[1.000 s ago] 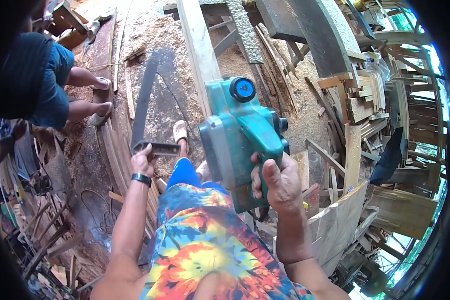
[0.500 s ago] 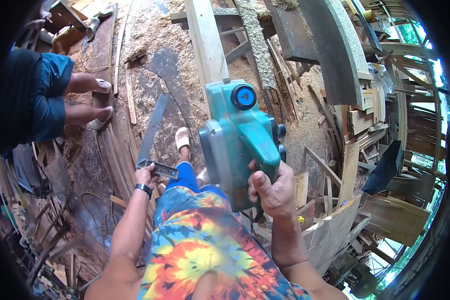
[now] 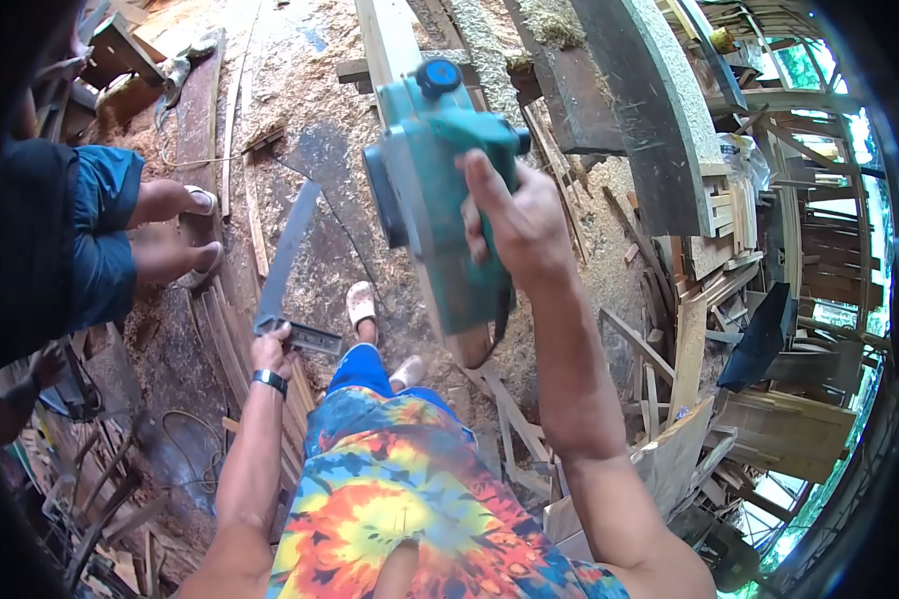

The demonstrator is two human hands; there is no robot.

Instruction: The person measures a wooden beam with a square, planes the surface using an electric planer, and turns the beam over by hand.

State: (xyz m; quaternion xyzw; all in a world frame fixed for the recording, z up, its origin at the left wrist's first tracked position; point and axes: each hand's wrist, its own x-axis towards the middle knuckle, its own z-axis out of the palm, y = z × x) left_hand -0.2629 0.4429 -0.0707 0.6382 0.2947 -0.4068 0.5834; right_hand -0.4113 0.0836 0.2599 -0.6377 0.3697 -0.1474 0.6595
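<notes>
My right hand (image 3: 514, 215) is wrapped round the handle of a green electric planer (image 3: 435, 190), which has a blue round knob at its far end. The planer lies over a long pale wooden beam (image 3: 388, 40); whether they touch is hard to tell. On the left, my left hand (image 3: 272, 351) grips a try square (image 3: 288, 260) near its corner. The square's long dark blade points away from me, and its shorter stock extends to the right of the hand.
Another person (image 3: 60, 230) in blue shorts stands at the left. Dark planks (image 3: 649, 110) lie at the upper right, with stacked timber beyond. A power cord (image 3: 345, 235) crosses the floor among wood shavings. A pale board (image 3: 669, 449) leans at the lower right.
My right hand has moved the planer forward, away from my body, and slightly left. My left hand and the square have shifted slightly left. The other person's hand now shows at the lower left.
</notes>
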